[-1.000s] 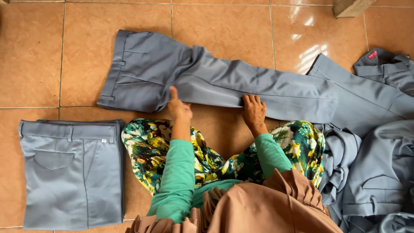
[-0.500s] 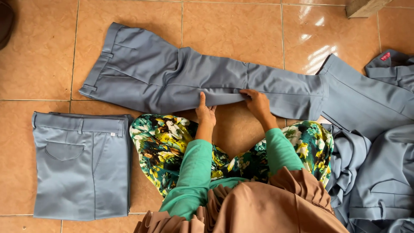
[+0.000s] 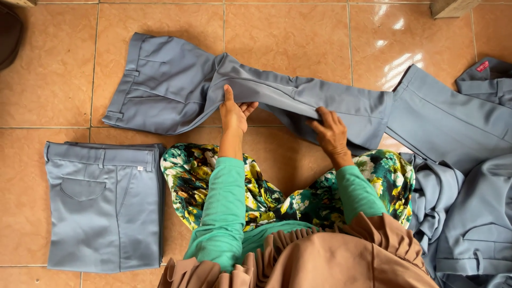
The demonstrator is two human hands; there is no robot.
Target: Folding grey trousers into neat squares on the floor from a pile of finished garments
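Both hands have lifted the near edge of the grey trousers (image 3: pixel 176 85) off the orange tiled floor (image 3: pixel 288 32): left hand (image 3: pixel 233 113) and right hand (image 3: pixel 332 130) each pinch the fabric. Folded trousers (image 3: pixel 104 205) lie left, a grey pile (image 3: pixel 469 202) right.

Soft, even daylight filled the sharp view; white glare gleamed on the glossy floor tiles (image 3: pixel 397 66) top right.
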